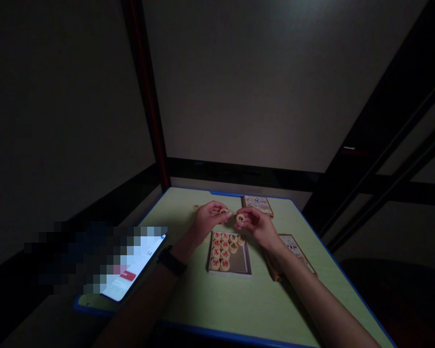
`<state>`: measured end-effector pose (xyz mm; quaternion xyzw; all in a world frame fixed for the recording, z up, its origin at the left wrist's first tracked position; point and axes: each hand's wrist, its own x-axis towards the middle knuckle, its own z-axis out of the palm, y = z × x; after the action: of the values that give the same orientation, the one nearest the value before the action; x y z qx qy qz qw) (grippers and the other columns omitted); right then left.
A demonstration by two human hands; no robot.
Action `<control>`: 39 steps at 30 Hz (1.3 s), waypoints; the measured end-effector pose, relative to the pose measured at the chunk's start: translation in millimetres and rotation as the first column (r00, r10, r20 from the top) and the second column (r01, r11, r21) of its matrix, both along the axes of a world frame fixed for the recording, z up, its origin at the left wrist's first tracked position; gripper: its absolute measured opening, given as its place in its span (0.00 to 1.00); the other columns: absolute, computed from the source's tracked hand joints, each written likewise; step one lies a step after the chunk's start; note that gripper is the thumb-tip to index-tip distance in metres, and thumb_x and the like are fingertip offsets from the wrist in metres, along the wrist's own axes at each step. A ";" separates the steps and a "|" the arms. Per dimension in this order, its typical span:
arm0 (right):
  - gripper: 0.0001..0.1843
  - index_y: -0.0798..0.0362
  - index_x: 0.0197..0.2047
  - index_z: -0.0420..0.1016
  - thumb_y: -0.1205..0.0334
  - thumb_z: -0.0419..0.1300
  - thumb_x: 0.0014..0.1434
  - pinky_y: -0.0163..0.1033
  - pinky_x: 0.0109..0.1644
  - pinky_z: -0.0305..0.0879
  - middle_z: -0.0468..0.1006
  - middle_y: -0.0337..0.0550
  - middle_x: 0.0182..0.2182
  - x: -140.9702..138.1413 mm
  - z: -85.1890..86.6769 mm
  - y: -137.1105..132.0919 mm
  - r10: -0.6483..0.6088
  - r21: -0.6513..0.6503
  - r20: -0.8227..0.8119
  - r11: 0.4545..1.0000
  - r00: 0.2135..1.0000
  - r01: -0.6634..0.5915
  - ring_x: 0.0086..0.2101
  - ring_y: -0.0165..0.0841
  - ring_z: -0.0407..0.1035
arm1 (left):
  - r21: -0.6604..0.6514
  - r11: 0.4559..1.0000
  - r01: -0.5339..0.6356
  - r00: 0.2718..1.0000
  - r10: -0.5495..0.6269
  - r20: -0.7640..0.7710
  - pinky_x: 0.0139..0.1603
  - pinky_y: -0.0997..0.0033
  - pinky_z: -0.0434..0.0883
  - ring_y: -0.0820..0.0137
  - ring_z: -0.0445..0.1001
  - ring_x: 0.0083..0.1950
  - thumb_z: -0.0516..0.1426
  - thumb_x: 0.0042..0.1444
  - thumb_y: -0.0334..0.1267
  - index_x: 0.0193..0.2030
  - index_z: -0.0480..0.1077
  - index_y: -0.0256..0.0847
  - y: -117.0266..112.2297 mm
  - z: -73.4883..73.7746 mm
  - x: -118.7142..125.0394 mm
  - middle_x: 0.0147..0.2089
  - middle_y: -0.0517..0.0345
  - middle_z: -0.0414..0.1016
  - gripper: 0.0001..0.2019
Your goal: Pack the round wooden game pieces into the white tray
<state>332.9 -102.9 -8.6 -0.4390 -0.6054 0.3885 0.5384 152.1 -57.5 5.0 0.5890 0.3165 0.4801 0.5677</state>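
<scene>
Between the fingers of my left hand [207,218] is a round Chinese chess piece [223,211] with a dark character. My right hand [258,227] pinches another Chinese chess piece [240,218], its black character turned toward me. Both hands are raised close together above the far side of a shallow tray [243,263]. Rows of pieces lie in that tray, red-marked ones such as this piece [224,265] on the left and several dark-marked ones at its upper right. One loose piece [196,207] lies beyond my left hand, on the table.
The pale green table [188,304] has a blue edge. A patterned box [263,207] lies at the back right, and a second box [297,253] is partly under my right forearm. A lit phone or tablet [134,270] is at the left, partly pixelated. Walls stand behind.
</scene>
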 end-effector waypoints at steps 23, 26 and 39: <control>0.09 0.53 0.43 0.74 0.62 0.59 0.59 0.41 0.44 0.67 0.75 0.48 0.40 0.8 12.4 -11.3 -0.314 0.331 0.495 0.930 0.810 0.159 0.40 0.36 0.70 | -0.270 0.941 0.206 0.958 -0.138 0.251 0.55 0.58 0.73 0.63 0.80 0.41 0.68 0.49 0.35 0.44 0.72 0.33 -5.5 -9.0 3.9 0.43 0.46 0.80 0.16; 0.08 0.53 0.41 0.77 0.66 0.61 0.57 0.41 0.45 0.67 0.76 0.47 0.39 5.0 25.7 -17.0 -0.232 0.286 0.635 0.957 0.737 0.055 0.40 0.37 0.70 | -0.245 0.953 0.179 0.969 -0.127 0.213 0.49 0.62 0.75 0.63 0.80 0.41 0.68 0.48 0.38 0.45 0.73 0.33 -3.1 -10.8 2.9 0.44 0.44 0.79 0.18; 0.11 0.52 0.32 0.78 0.73 0.56 0.51 0.33 0.34 0.59 0.80 0.42 0.30 -12.7 51.4 -50.9 0.037 -0.007 0.935 0.996 0.352 -0.085 0.31 0.33 0.72 | -0.205 0.978 0.030 0.999 -0.022 0.042 0.36 0.74 0.71 0.71 0.77 0.36 0.66 0.49 0.37 0.42 0.75 0.35 -4.4 -8.5 3.9 0.40 0.49 0.79 0.14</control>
<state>320.3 -153.7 42.8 -0.5477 -0.8279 0.0770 0.0935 156.1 -61.9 -3.6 0.5219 0.3455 0.4489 0.6378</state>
